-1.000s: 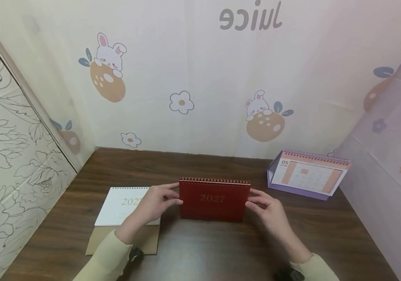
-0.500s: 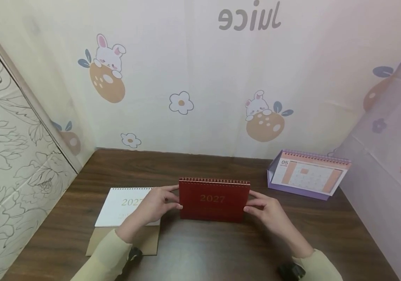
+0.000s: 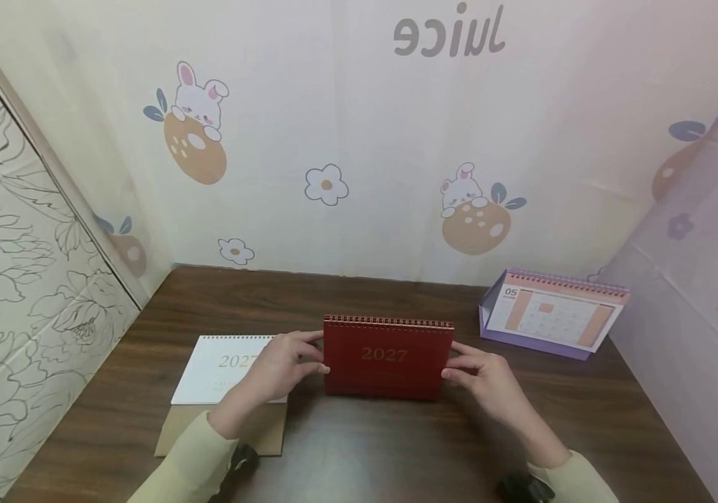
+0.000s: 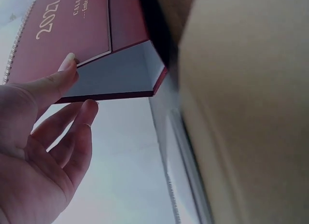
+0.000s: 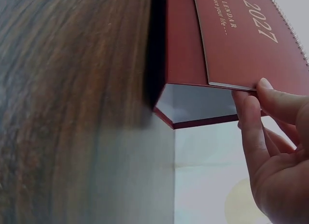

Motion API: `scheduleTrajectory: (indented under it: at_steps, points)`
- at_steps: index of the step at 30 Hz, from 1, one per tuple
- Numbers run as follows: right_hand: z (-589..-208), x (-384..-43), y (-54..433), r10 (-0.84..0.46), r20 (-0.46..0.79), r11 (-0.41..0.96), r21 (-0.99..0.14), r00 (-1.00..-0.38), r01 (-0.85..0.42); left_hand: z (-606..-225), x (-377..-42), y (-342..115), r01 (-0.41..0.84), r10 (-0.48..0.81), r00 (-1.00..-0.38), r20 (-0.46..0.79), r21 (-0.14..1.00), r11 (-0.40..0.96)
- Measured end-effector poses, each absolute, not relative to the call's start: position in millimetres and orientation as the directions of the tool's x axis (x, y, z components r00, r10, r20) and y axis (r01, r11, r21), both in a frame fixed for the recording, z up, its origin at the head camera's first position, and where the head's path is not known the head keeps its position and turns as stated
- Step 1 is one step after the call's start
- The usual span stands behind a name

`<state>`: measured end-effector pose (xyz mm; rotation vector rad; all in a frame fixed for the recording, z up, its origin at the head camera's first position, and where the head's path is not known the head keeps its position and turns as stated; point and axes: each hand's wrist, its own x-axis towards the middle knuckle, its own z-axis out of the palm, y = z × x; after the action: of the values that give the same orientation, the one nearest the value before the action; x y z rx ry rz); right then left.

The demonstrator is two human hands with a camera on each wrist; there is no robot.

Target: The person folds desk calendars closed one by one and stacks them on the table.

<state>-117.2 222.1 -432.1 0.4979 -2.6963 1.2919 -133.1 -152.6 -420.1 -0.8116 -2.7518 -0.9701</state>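
A dark red desk calendar (image 3: 384,374) with gold "2027" lettering stands upright at mid-table, spiral binding on top. My left hand (image 3: 280,363) grips its left edge, thumb on the front cover and other fingers behind. At the right edge my right hand (image 3: 487,381) pinches it in the same way. Both wrist views show the calendar's hollow triangular stand, the left one with the thumb (image 4: 53,84) on the cover's edge, the right one with the thumb (image 5: 280,101) there too. Whether the base touches the table cannot be told.
Partly behind my left arm lies a white 2027 calendar (image 3: 208,377) on a tan stand (image 3: 265,429). A purple-and-pink desk calendar (image 3: 554,314) stands at the back right. A printed curtain (image 3: 384,230) hangs along the rear edge of the wooden table (image 3: 384,447).
The red calendar has shifted very slightly to the right and appears a touch larger. My right thumb sits lower on its edge than one second ago. The other calendars stay put.
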Motion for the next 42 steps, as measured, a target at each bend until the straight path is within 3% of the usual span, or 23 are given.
scheduleTrajectory:
  at_steps: [9, 17, 27, 42]
  points:
    - [-420, -111, 223, -0.236, 0.243, 0.580, -0.742, -0.941, -0.337, -405, -125, -149, 0.482, 0.418, -0.871, 0.258, 0.613, 0.626]
    - [-412, -110, 223, -0.255, 0.182, 0.554, -0.778, -0.950, -0.298, -401, -121, -147, 0.328, 0.356, -0.927, 0.118, 0.714, 0.619]
    - [-416, -115, 217, -0.244, 0.131, 0.569, -0.783, -0.961, -0.251, -413, -129, -148, 0.226, 0.325, -0.945, 0.037, 0.791, 0.568]
    - [-434, -121, 206, -0.175, -0.079, 0.557, -0.830, -0.981, -0.033, -434, -137, -140, 0.077, 0.284, -0.954, -0.098, 0.833, 0.548]
